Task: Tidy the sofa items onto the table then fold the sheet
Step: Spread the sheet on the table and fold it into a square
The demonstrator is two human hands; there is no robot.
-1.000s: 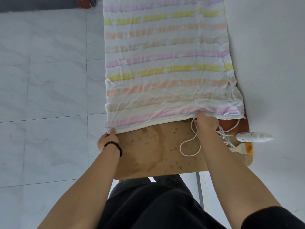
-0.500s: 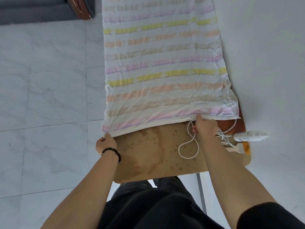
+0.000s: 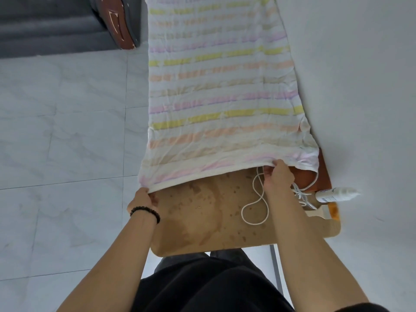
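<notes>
Pale grey marbled floor tiles [image 3: 56, 131] with thin grout lines spread to the left, and a plain white wall [image 3: 360, 86] runs along the right. At the far left corner sits a dark grey ribbed sofa [image 3: 45, 25] with a glossy reddish-brown armrest [image 3: 117, 21].

A long wooden counter [image 3: 202, 221] with rounded corners stands against the wall, its tan top blotched with darker stains. The sheet [image 3: 220, 97] lies stretched along it, covering all but the near end: thin, crinkled white cloth crossed by soft bands of yellow, peach, beige and lilac, with a plain cream hem at the near edge.

The left hand [image 3: 141, 200], a black beaded bracelet [image 3: 146, 212] on its wrist, has its fingers curled and pinches the near left corner of that hem at the counter's edge. The right hand [image 3: 278, 179] grips the same hem farther right, its fingers bent around the cloth and lifting it slightly.

Just beside the right hand a thin white cord [image 3: 256, 206] loops over the bare wood. Beyond it, against the wall, a smooth white plastic bottle [image 3: 335, 194] lies on its side, and next to that lies a flat brush [image 3: 319, 213] with a pale handle and an orange end. Something rust-coloured shows under the sheet's right corner; I cannot tell what it is.
</notes>
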